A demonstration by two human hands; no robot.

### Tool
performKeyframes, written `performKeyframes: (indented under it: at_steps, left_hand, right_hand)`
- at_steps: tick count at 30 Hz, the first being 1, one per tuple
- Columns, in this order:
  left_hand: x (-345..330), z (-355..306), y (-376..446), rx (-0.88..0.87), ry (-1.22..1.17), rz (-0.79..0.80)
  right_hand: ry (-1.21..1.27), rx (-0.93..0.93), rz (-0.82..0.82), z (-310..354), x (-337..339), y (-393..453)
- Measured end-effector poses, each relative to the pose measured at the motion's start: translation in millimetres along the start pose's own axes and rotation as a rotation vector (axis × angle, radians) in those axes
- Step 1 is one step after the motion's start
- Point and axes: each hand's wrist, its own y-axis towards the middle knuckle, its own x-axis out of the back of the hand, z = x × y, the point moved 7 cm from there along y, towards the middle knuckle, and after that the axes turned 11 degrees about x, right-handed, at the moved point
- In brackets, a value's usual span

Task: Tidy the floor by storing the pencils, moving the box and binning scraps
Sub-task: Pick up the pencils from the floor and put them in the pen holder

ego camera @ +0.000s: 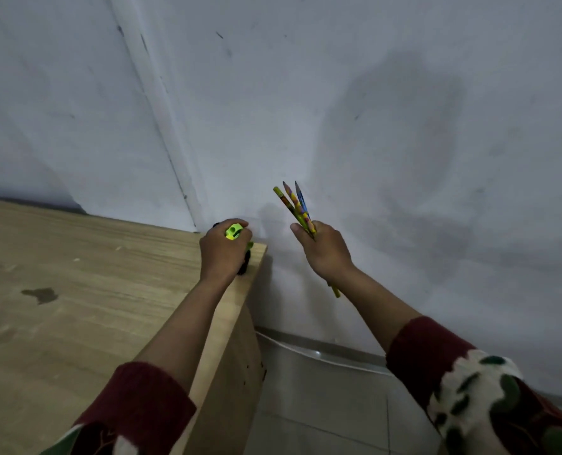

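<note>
Holding three pencils (pixel 297 208) fanned upward in our right hand (pixel 325 251), beside the bench (pixel 76 290) and over the floor (pixel 322 405), we are risking a slip, since the grip is clenching only their lower halves. Our left hand (pixel 222 254) is grasping a green sharpener (pixel 234 231) and something dark at the bench's corner edge; either could be tumbling off.
</note>
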Motion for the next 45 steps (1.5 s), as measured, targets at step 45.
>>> performKeyframes:
  at_steps: [45]
  left_hand:
    - [-12, 76, 171, -0.043, -0.004, -0.02]
  right_hand:
    - [0.789, -0.143, -0.25, 42, -139, 183]
